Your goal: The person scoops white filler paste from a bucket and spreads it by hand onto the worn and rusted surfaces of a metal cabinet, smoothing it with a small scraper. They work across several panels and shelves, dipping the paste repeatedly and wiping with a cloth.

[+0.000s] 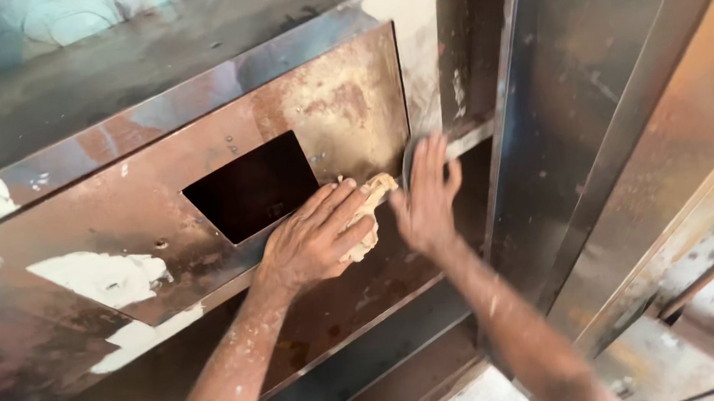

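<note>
My left hand (314,241) lies flat on a rusty metal panel (206,194), fingers spread and bent over a crumpled tan rag (370,212); the grip there is a loose press, the rag pinned between my fingertips and the steel rather than balled in a fist. The rag sits at the panel's lower right edge, just right of a dark rectangular cutout (251,187) in the plate. My right hand (425,196) is just beside it, fingers pointing up and curled around a thin dark curved blade or scraper (407,159); the motion blur keeps me from telling how firmly that grip is closed, or what exactly the tool is. The two hands nearly touch across the rag.

Around them, the panel is brown with rust and bare grey streaks, with patches of white filler (103,277) on its left part and lower edge. Below my wrists a darker recessed shelf of the same steel cabinet (365,309) runs across. To the right stands an upright metal door or frame (586,126), also stained and rusty.
</note>
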